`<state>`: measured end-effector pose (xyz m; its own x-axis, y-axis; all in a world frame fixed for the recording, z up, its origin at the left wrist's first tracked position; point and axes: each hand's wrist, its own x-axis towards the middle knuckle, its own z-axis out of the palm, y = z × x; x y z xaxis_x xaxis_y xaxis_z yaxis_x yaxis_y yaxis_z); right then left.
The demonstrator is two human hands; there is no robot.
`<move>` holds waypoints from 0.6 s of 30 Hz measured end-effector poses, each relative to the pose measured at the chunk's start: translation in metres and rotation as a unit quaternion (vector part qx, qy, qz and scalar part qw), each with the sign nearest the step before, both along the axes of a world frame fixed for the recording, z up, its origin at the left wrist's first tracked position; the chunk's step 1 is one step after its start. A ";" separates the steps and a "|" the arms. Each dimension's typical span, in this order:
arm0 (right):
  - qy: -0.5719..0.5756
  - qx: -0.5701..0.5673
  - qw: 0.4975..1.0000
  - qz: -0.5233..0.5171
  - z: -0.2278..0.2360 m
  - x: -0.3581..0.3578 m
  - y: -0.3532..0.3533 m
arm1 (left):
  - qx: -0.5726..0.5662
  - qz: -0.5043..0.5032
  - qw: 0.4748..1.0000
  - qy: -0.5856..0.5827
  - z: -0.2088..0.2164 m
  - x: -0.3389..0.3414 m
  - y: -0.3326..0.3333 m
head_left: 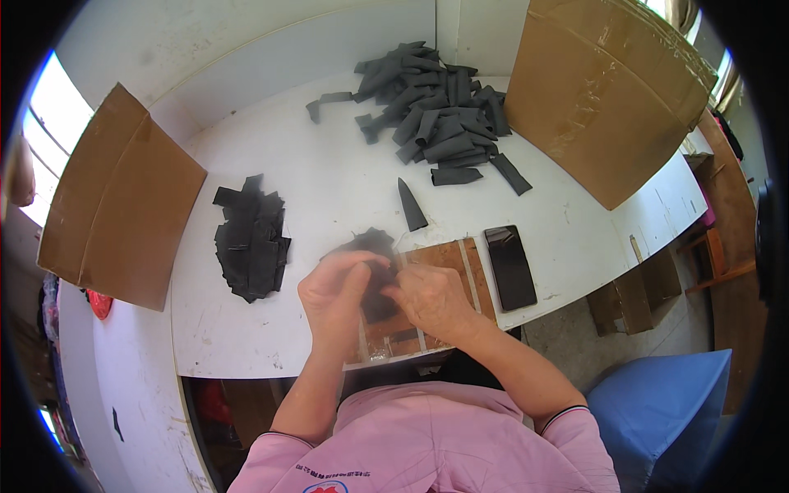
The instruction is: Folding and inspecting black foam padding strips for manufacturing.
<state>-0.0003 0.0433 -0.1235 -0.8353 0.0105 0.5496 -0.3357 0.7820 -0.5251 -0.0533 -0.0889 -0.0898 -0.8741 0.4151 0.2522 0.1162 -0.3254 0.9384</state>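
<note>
Near the table's front edge, my left hand (333, 283) has its fingers closed on a dark grey fabric-like piece (379, 306). My right hand (433, 301) pinches the same piece from the other side, thumb and fingers together. The area between the hands is hazy, so the piece's exact shape is unclear. Beneath them lies a brown board (452, 256) with strips of clear tape across it. Just beyond the board, a narrow pointed dark grey piece (412, 205) rests by itself. Left of my hands, several flat black pieces (251, 238) lie in an overlapping stack.
A heap of dark grey tube-like pieces (444, 111) covers the table's far side. Cardboard panels stand at left (123, 197) and right (608, 90). A black phone (509, 267) lies right of the board. Blue material (657, 411) sits below the table at right.
</note>
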 end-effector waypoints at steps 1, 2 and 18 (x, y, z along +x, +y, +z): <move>0.012 0.030 0.999 0.004 0.004 -0.002 0.002 | -0.006 -0.004 1.000 -0.005 -0.002 0.000 0.001; 0.041 0.012 0.999 0.033 0.012 -0.004 0.003 | 0.016 0.032 0.999 -0.011 -0.005 0.002 0.003; -0.231 -0.465 0.848 -0.105 -0.069 0.060 0.004 | -0.589 0.101 0.717 0.360 -0.115 -0.011 0.006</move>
<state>0.0600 0.0476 -0.1928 -0.8854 0.4355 -0.1622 0.1685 -0.0246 -0.9854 -0.0646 -0.0826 -0.2049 -0.7648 0.5951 0.2469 0.6424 0.7338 0.2213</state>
